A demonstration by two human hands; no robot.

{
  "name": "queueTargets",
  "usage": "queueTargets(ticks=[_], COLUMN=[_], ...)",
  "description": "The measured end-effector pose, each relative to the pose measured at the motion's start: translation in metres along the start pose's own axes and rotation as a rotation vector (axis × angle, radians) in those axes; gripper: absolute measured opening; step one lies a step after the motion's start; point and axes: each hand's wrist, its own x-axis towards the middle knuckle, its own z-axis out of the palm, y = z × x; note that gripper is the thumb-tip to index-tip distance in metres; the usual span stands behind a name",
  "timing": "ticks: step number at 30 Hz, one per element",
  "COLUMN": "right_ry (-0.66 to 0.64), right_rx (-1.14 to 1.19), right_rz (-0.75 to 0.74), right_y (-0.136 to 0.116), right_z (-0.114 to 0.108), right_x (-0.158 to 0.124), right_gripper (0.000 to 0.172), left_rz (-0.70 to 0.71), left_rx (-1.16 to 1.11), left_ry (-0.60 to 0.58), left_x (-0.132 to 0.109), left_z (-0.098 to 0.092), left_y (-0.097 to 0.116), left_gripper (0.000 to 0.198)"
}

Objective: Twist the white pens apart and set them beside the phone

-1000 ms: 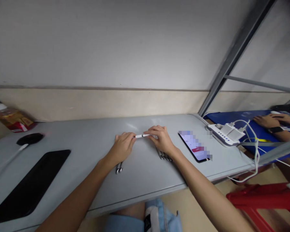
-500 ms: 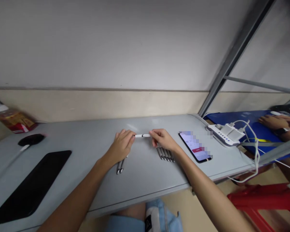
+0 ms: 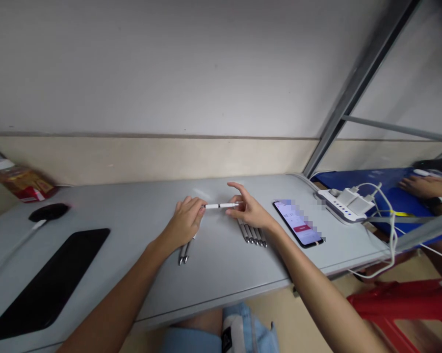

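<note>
Far left, a bottle (image 3: 24, 184) stands blurred, label unreadable; nearer you, a black round disc (image 3: 48, 212) trails a cable, and a flat black slab (image 3: 55, 279) runs out of frame. Your left hand (image 3: 189, 219) is closed over the left end of a white pen (image 3: 215, 206), fingers hiding that tip; two pens (image 3: 185, 252) lie under the same hand, upper ends mostly covered. The white pen sits level between your hands, above the desk (image 3: 217, 264). Your right hand (image 3: 248, 208) is partly open, thumb and index spread around the pen's right end; can't tell if any finger touches it. Row of pens (image 3: 253, 235) below it, tops hidden, exact count unclear. Then a phone (image 3: 298, 223), screen partly pixelated, a power strip (image 3: 340, 205) under plugs, another person's hands (image 3: 421, 187), cut off at right, and a cropped red stool (image 3: 401, 299).
</note>
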Motion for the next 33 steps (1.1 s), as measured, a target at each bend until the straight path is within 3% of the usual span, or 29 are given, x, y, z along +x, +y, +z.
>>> queueTargets(ticks=[3,7,10,13,15,18,21,24,27,30,33], right_ry=[-0.046,-0.038,-0.004,0.008,-0.028,-0.033,0.008,-0.03,-0.028,0.02,-0.015], right_rx=[-0.043,-0.116,-0.111,-0.101,-0.118,-0.139,-0.1,-0.082,-0.118,-0.116,-0.124], right_rz=[0.032,0.099,0.048,-0.026,-0.003,0.038,-0.007,0.009,0.05,-0.007,0.019], right_y=[0.0021,0.0052,0.0042,0.0019,0.0013,0.0019,0.0026,0.0033,0.0036,0.0033,0.0029], right_z=[-0.0009,-0.0009,-0.0006,-0.0002,0.0001,0.0004,0.0003,0.0002,0.0006,0.0007,0.0006], right_x=[0.0005,0.0015,0.0013,0.0006,0.0005,0.0008,0.0007,0.0003,0.0003,0.0004,0.0005], right_gripper=[0.029,0.044,0.034,0.038,0.027,0.037,0.029,0.028,0.038,0.03,0.029], left_rz=[-0.006,0.0,0.002,0.0,0.0,0.003,-0.004,-0.014,-0.007,-0.013,-0.011], left_rx=[0.005,0.016,0.012,0.004,0.0,-0.007,-0.009,-0.013,-0.024,-0.017,-0.015], left_ry=[-0.004,-0.011,-0.014,-0.016,-0.023,-0.03,-0.032,-0.037,-0.035,-0.031,-0.034], left_x=[-0.0006,-0.0008,-0.0007,-0.0005,-0.0004,-0.0003,-0.0004,-0.0005,-0.0003,0.0001,0.0002], left_z=[0.0005,0.0016,0.0023,0.0027,0.0028,0.0026,0.0015,-0.0001,-0.0011,-0.0013,-0.0012], left_y=[-0.001,-0.0016,-0.0017,-0.0012,-0.0006,0.0007,0.0019,0.0032,0.0046,0.0052,0.0058], left_gripper=[0.026,0.025,0.024,0.024,0.024,0.025,0.026,0.028,0.028,0.027,0.027])
